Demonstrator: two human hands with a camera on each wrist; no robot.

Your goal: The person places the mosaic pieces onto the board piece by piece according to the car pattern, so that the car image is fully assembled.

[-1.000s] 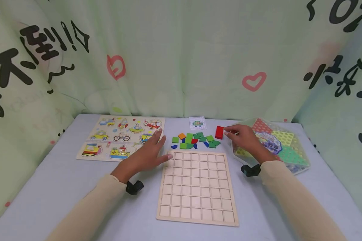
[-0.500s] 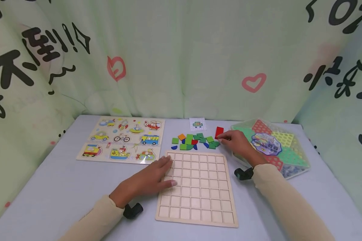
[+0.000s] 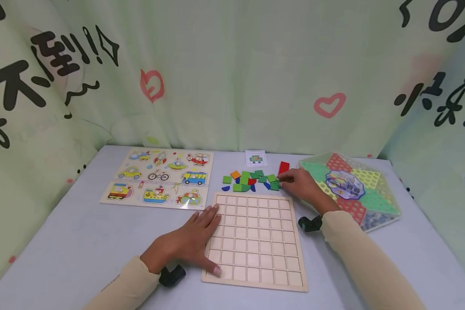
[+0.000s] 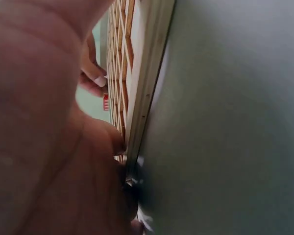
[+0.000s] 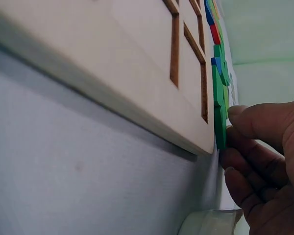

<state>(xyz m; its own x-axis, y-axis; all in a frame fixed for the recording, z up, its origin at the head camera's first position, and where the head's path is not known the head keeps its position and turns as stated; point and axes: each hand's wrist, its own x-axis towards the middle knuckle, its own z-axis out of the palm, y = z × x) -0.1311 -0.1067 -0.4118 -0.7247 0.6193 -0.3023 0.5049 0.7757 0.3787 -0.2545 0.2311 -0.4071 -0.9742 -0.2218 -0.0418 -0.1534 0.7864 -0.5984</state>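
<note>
My left hand (image 3: 191,239) rests on the left edge of a wooden grid board (image 3: 257,241), fingers spread straight and the thumb over its lower left squares. Beyond the board lies a loose group of flat wooden shape pieces, in green (image 3: 245,177), blue, red and orange (image 3: 235,175). At its right end, my right hand (image 3: 300,185) has its thumb and curled fingers at a green piece (image 5: 219,129). The right wrist view shows the fingertips against its end; whether they pinch it I cannot tell. A red piece (image 3: 283,167) lies just beyond that hand.
A clear, many-sided box (image 3: 377,202) with a patterned lid stands to the right, close to the right forearm. On the left lies a vehicle picture puzzle (image 3: 162,206). A small picture card (image 3: 256,158) is at the back, before a curtain (image 3: 232,77).
My left hand has moved from beside the board's top left corner down onto its left edge. The right hand has moved from the red piece to the green pieces.
</note>
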